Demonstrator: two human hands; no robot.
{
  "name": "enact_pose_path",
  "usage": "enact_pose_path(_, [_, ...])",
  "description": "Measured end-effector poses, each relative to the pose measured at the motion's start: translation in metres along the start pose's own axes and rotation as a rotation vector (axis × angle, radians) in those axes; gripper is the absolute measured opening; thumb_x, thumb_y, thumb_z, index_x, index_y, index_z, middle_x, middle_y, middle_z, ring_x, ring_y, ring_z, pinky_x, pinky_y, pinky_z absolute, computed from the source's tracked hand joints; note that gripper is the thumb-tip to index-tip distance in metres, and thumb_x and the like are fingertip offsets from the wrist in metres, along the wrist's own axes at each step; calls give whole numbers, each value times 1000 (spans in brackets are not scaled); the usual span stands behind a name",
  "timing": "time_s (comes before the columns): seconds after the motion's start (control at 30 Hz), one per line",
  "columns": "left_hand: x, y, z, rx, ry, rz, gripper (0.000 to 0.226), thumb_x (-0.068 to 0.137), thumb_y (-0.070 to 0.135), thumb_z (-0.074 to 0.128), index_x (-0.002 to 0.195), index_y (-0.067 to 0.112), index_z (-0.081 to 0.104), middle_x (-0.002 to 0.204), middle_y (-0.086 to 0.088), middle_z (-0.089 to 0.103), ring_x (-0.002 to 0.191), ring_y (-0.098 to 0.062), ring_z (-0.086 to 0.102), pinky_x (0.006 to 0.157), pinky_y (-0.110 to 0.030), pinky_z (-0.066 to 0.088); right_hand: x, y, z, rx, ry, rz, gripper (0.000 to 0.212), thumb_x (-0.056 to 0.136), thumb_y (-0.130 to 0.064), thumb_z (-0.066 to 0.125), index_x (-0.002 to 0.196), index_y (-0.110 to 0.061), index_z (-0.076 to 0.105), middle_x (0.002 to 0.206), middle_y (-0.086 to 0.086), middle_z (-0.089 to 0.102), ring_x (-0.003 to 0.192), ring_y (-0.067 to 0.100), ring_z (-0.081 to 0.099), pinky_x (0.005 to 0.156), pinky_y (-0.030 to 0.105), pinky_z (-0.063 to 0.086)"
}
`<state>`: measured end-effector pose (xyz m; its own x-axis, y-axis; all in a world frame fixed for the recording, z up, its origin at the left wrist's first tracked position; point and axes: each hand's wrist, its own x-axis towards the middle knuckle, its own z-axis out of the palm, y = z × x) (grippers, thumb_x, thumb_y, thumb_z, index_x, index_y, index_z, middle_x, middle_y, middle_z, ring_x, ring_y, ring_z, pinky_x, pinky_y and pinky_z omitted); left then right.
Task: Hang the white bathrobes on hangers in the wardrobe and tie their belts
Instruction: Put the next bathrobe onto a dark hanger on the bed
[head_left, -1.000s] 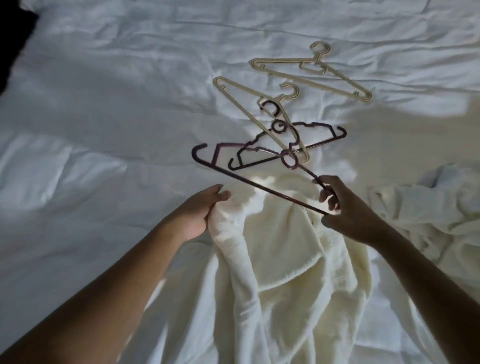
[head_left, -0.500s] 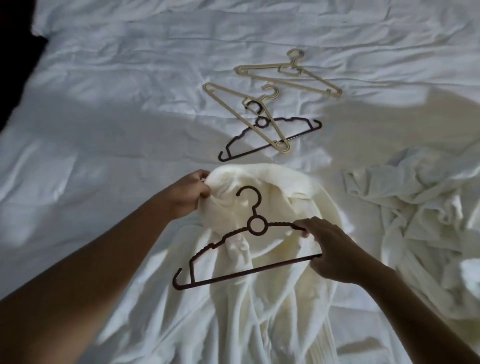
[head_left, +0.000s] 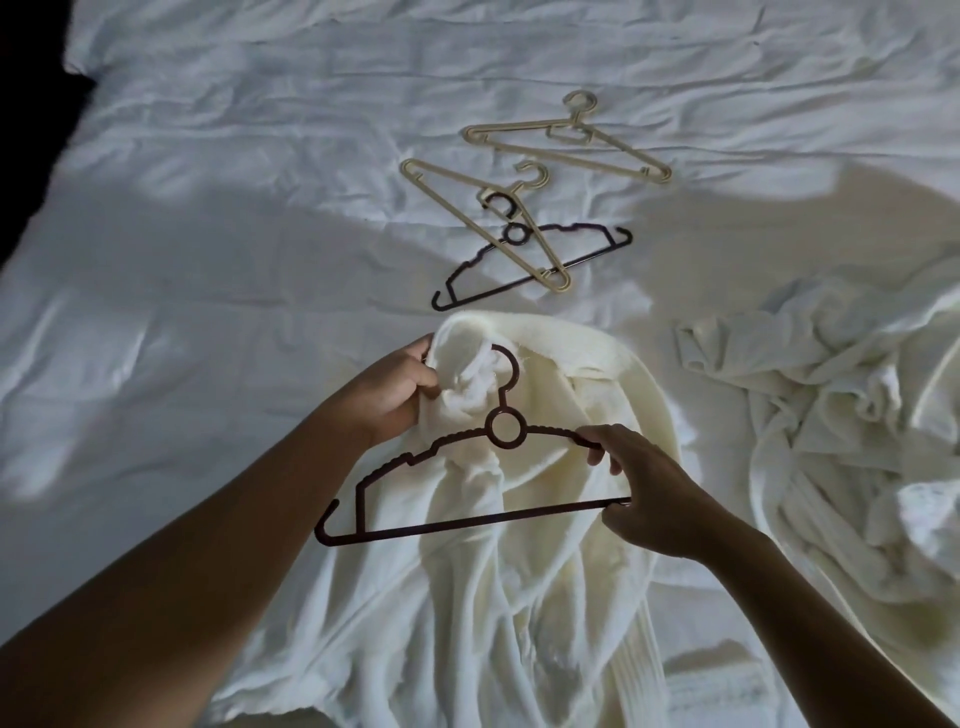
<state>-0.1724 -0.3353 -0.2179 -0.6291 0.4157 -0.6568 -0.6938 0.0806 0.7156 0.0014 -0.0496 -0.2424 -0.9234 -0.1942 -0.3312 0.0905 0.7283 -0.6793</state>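
Nearest me, the robe (head_left: 545, 597) lay spread down the bed towards the camera, its top end bunched up and raised between the two arms. My right grip (head_left: 649, 488) was closed on the right end of a dark hanger (head_left: 467, 523), with fingers curled over the upper arm and the thumb at the end of the bottom bar. The hanger was held flat over the robe's upper part, hook pointing away from me, its left end free and lower in the picture than the right. My left grip (head_left: 392, 387) was closed round a wad of the robe's top edge, right beside the hook, which lay against that bunched cloth. I could not tell whether the hook had passed through any fold.

To the right, apart from the first, a second robe (head_left: 831, 426) sat in a crumpled heap on the sheet (head_left: 234, 208).

Beyond the hands, another dark hanger (head_left: 493, 287) lay flat on the bed, with a beige hanger (head_left: 470, 215) crossing over it. Farther back lay a second beige hanger (head_left: 571, 157), close to that pair. The wrinkled sheet ran on to the far edge, partly in shadow.
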Motion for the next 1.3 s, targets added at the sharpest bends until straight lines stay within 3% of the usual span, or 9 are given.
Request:
enact_pose_path(0.4, [-5, -12, 0, -112, 86, -44, 69, 80, -15, 28, 138, 9, 57, 120, -19, 65, 102, -30, 66, 87, -38, 55, -8, -7, 7, 1, 20, -7, 88, 67, -1, 66, 139, -44, 38, 113, -28, 48, 105, 6, 50, 79, 20, 42])
enact_pose_path(0.5, [-10, -11, 3, -149, 69, -50, 48, 89, -3, 34, 125, 4, 65, 110, -19, 70, 91, -29, 71, 76, -35, 58, -10, -7, 9, -2, 26, -4, 89, 67, -2, 67, 139, -45, 37, 113, -28, 48, 105, 6, 50, 78, 19, 42])
enact_pose_path(0.57, [-15, -6, 5, -162, 4, -50, 32, 96, 12, 45, 111, 4, 73, 105, -18, 72, 90, -30, 72, 78, -37, 58, -11, -7, 10, -5, 37, 0, 89, 67, -3, 66, 140, -45, 37, 113, -28, 47, 103, 6, 51, 77, 19, 42])
enact_pose_path(0.67, [-15, -6, 1, -35, -144, 19, 38, 94, 12, 60, 131, 4, 63, 121, -21, 66, 107, -37, 65, 96, -46, 50, -13, -7, 11, -5, 55, 13, 90, 67, -3, 68, 141, -44, 37, 113, -27, 47, 103, 6, 51, 75, 18, 44])
enact_pose_path(0.73, [-10, -9, -1, -30, -164, 33, 54, 87, 5, 66, 139, 3, 55, 123, -23, 63, 109, -38, 63, 94, -46, 51, -14, -7, 13, 0, 62, 10, 90, 67, -3, 69, 141, -44, 37, 113, -26, 48, 102, 6, 51, 75, 19, 46])
enact_pose_path(0.87, [-7, -10, 3, -28, -65, 47, 64, 75, 2, 70, 137, 1, 54, 115, -22, 67, 100, -37, 68, 78, -41, 56, -19, -11, 14, 18, 70, 8, 90, 67, -3, 69, 141, -43, 38, 113, -25, 50, 102, 7, 51, 75, 19, 47])
enact_pose_path(1.0, [-7, -10, 11, 58, 120, 66, 43, 77, 10, 67, 119, 8, 67, 109, -20, 72, 95, -31, 69, 77, -36, 56, -24, -12, 16, 20, 72, 16, 92, 67, -2, 69, 140, -47, 36, 113, -26, 49, 102, 6, 51, 81, 20, 43])
enact_pose_path(1.1, [-7, -9, 14, 90, 200, 78, 21, 89, 10, 64, 109, 12, 69, 97, -11, 73, 90, -25, 69, 71, -31, 55, -26, -13, 19, 32, 64, 21, 94, 67, -3, 70, 139, -51, 34, 114, -25, 49, 103, 7, 51, 81, 23, 48])
enact_pose_path(1.3, [-8, -14, 15, 105, 214, 138, 31, 91, 4, 64, 122, 8, 64, 112, -13, 74, 102, -29, 71, 72, -28, 57, -26, -16, 23, 43, 68, 16, 92, 67, -2, 69, 141, -46, 36, 114, -25, 49, 104, 7, 51, 77, 23, 49])
